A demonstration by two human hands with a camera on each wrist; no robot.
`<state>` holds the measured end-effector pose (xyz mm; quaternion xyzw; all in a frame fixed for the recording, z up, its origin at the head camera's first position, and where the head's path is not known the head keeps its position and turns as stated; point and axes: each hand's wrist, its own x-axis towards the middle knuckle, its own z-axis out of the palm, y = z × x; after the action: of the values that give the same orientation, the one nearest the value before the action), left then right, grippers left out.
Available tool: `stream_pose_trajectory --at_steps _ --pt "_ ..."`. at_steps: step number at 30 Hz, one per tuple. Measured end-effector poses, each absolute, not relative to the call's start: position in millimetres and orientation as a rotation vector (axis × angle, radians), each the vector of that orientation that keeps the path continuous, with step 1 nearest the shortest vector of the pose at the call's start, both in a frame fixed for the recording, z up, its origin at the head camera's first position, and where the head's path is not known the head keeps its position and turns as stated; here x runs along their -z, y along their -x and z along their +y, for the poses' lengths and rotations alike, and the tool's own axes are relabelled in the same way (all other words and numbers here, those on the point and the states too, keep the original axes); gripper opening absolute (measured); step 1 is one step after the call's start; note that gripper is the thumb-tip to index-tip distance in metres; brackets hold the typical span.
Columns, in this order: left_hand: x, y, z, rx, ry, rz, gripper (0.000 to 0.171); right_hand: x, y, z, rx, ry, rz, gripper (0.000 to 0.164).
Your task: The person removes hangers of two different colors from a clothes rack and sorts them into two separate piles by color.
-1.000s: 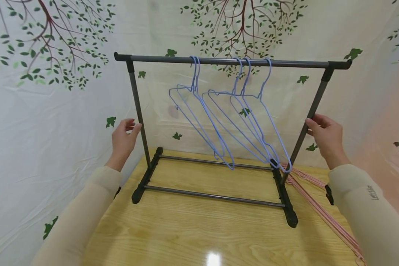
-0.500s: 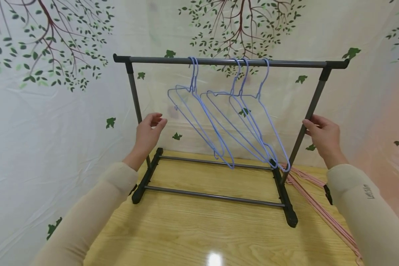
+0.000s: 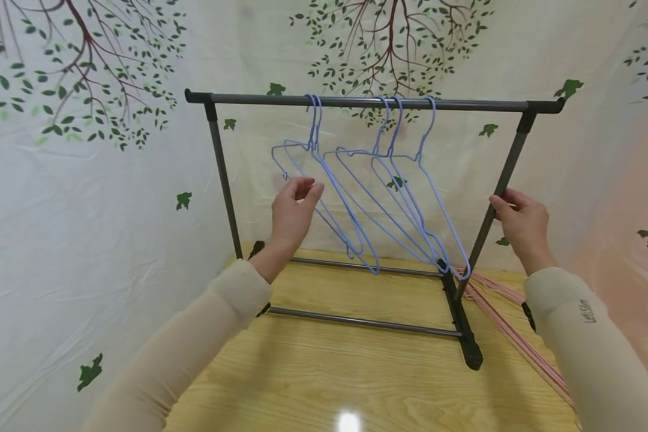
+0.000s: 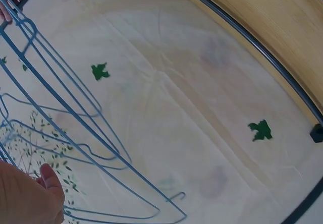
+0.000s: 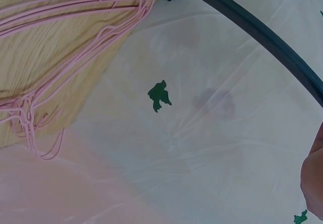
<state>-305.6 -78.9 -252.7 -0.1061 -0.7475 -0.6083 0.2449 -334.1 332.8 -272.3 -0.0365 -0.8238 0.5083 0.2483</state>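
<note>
A dark metal clothes rack [image 3: 270, 99] stands on the table with several blue wire hangers [image 3: 392, 153] on its top bar. My left hand [image 3: 296, 210] is raised before the left pair of hangers [image 3: 314, 144], its fingers loosely bent and holding nothing. In the left wrist view this hand [image 4: 30, 196] is at the lower left, and hanger wires [image 4: 65, 100] cross in front of the backdrop. On the other side, my right hand [image 3: 525, 225] pinches the rack's right upright [image 3: 504, 174] between thumb and fingers. Its wrist view shows only the hand's edge [image 5: 313, 183] beside the upright [image 5: 257, 32].
Pink wire hangers [image 3: 513, 330] lie in a bundle on the wooden table [image 3: 324, 372], right of the rack's foot [image 3: 472, 354]. A pale cloth backdrop [image 3: 113, 240] with printed trees and leaves stands behind and to the left. My left forearm hides the rack's left foot.
My left hand has left the rack's left upright and moved right to the left pair of hangers. The right hand stays on its upright; the rack and hangers look unchanged.
</note>
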Motion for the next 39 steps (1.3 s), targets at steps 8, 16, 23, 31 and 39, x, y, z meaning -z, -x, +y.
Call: stream_pose_trajectory --at_steps 8,16,23,31,39 --pt "250.8 298.0 -55.6 1.711 0.279 -2.044 0.04 273.5 336.4 334.2 -1.384 0.114 -2.246 0.053" --pt "249.4 297.3 -48.9 1.757 0.271 -2.064 0.041 274.9 337.8 333.6 -1.389 0.096 -2.214 0.053" --pt "248.6 299.0 -47.5 1.742 0.288 -2.076 0.032 275.9 338.3 333.7 -1.4 0.103 -2.203 0.053" --pt "247.3 299.6 -47.9 1.672 0.229 -2.091 0.023 276.8 337.5 334.9 -1.423 0.097 -2.176 0.052" --pt "244.9 295.4 -50.6 1.675 0.196 -2.057 0.023 275.5 335.4 334.3 -1.461 0.095 -2.156 0.054"
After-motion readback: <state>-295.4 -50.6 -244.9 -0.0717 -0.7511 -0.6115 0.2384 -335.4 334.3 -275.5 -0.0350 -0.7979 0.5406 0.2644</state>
